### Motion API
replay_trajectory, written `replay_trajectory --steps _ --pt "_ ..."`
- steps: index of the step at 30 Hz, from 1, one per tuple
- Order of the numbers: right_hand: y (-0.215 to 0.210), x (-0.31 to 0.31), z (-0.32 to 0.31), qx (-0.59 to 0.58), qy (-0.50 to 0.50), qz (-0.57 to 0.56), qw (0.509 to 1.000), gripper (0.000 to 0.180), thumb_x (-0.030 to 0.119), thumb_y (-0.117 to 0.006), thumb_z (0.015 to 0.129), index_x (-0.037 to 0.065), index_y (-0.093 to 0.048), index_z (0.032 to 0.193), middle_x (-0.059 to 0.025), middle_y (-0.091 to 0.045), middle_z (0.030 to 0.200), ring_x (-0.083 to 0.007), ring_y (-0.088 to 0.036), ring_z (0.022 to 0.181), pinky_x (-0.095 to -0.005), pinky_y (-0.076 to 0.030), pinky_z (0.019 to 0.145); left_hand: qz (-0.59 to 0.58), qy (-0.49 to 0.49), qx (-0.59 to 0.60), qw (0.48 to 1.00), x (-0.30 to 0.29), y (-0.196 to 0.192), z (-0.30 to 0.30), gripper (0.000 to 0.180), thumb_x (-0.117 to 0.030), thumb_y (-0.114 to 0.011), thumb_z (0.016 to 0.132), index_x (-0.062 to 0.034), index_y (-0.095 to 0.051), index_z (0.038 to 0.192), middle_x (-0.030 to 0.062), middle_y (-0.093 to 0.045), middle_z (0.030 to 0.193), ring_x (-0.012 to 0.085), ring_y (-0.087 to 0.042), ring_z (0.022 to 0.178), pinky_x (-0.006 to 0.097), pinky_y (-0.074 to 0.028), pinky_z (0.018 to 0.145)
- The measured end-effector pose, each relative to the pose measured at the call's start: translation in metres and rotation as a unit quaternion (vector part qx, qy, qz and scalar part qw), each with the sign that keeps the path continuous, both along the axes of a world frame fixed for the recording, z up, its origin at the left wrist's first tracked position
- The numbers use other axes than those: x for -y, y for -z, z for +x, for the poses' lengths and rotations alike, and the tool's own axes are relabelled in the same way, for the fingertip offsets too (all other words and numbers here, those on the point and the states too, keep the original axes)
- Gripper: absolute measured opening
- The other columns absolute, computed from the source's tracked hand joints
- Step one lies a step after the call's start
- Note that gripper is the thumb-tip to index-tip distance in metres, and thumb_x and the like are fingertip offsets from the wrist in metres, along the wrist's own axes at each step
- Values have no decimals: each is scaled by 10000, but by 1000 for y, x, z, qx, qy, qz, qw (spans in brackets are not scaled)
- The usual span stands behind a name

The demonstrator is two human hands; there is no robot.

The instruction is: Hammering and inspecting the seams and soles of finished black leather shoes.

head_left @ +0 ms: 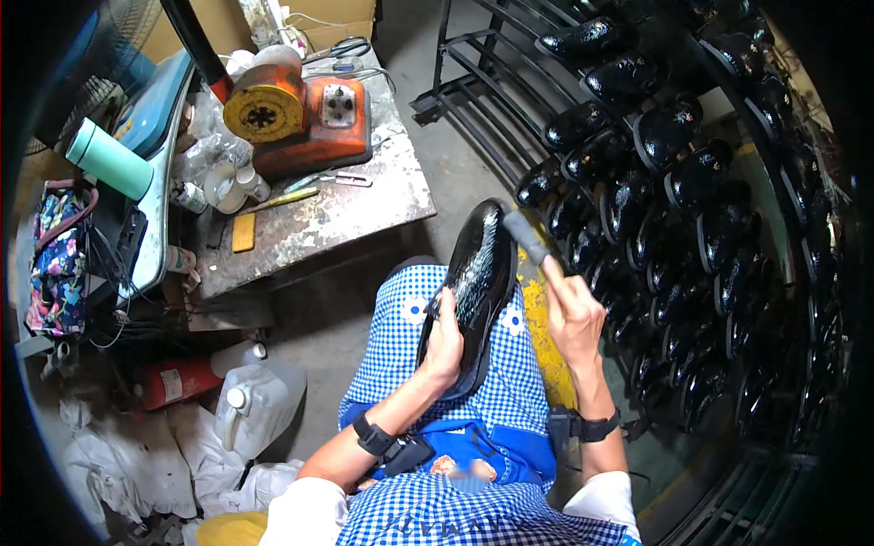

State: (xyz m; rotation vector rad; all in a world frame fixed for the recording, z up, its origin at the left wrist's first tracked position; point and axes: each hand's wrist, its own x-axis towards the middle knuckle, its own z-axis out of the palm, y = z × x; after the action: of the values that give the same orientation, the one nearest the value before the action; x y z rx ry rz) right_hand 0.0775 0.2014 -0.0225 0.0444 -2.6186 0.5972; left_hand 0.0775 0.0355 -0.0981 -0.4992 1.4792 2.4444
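- The left hand [443, 353] is holding a shiny black shoe [473, 264] by its near left side. Its fingers are gripping the shoe, but some of them are hiding, so I cannot tell how they are all bending.
- The shoe is sitting over the person's lap, and its round end is pointing up and away.
- The right hand [575, 314] is gripping a grey tool [525, 237]. Its fingers are curling closed around the tool's lower end.
- The tool's fat grey end is leaning close to the shoe's right edge, near the round end. I cannot tell if they are touching.
- The person is wearing a blue and white checked apron [387, 318] and a black band [373, 435] on each wrist.
- On the right, many shiny black shoes [669, 132] are sitting on a dark metal rack [473, 105].
- On the left, a worn table [396, 196] is holding up an orange machine [319, 118], a yellow block [243, 233] and scissors [350, 48].
- A light green bottle [109, 159] is standing left of the machine, and a flowery bag [62, 259] is resting farther left.
- Lower down, a clear white jug [261, 409] is resting near a red thing [182, 382].
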Motion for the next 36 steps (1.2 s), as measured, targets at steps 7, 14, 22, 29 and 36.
replay_trajectory --steps 7,14,22,29,36 --pt "-9 -14 -17 40 -43 -55 997 397 75 -651 731 197 -631 1109 -82 -483 634 -214 -537 512 -337 -417 464 -145 120 -26 982 -8 -45 12 551 -380 -267 964 72 -400 1250 214 -465 1253 282 -410 1201 332 -307 998" --pt "-24 -24 -4 46 -54 11 997 406 68 -634 745 192 -613 1131 -72 -484 621 -203 -522 484 -323 -404 429 -252 236 14 938 -17 -77 16 533 -394 -318 939 24 -420 1253 254 -444 1260 381 -378 1208 395 -278 1020" --pt "-33 -38 5 46 -53 85 994 453 82 -631 752 217 -578 1181 -81 -454 615 -224 -529 494 -328 -425 443 -274 241 -118 923 -26 -61 25 484 -349 -351 939 9 -421 1257 247 -454 1249 381 -402 1182 407 -297 1007" --pt "-12 -45 9 -15 -47 8 999 407 56 -635 751 158 -609 1143 -83 -482 620 -221 -514 488 -329 -403 428 -187 158 -62 968 -20 -30 13 676 -516 -252 922 54 -462 1220 256 -507 1197 328 -453 1171 335 -316 997" --pt "-11 -35 3 12 -33 -4 999 373 79 -622 779 190 -616 1135 -75 -437 600 -219 -503 477 -340 -392 439 -59 141 -15 988 -6 -28 0 542 -402 -324 958 50 -454 1227 134 -536 1172 191 -489 1071 289 -368 932"
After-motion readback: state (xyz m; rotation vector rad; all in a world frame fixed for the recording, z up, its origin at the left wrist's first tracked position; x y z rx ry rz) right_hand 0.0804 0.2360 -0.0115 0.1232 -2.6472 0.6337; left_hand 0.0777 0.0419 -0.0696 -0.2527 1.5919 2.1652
